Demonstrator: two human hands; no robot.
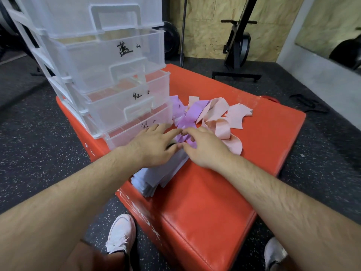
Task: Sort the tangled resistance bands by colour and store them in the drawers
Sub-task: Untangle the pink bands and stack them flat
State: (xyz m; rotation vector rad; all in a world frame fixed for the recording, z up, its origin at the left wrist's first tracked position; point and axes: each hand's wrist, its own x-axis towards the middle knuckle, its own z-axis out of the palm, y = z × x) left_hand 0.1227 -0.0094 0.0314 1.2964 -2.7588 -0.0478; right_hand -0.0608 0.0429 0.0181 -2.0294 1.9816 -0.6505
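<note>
You're standing in a gym.
Speckled black rubber floor [48,133], a red padded jump box [214,192] before you, a weight plate [172,42] and black exercise machine [237,45] against the chipboard wall [205,26], a mirror [332,26].

The person's left hand [154,145] and right hand [205,148] are bare. So are the left forearm [78,192] and the right forearm [273,192], both covered in fine dark hair as far as the view reaches. The left foot wears a white low lace-up trainer [121,233] with white laces and a faint pinkish cast, with a dark sock or cuff [128,258] above it. The right foot wears a pale grey trainer [274,252], only partly in view.
</note>
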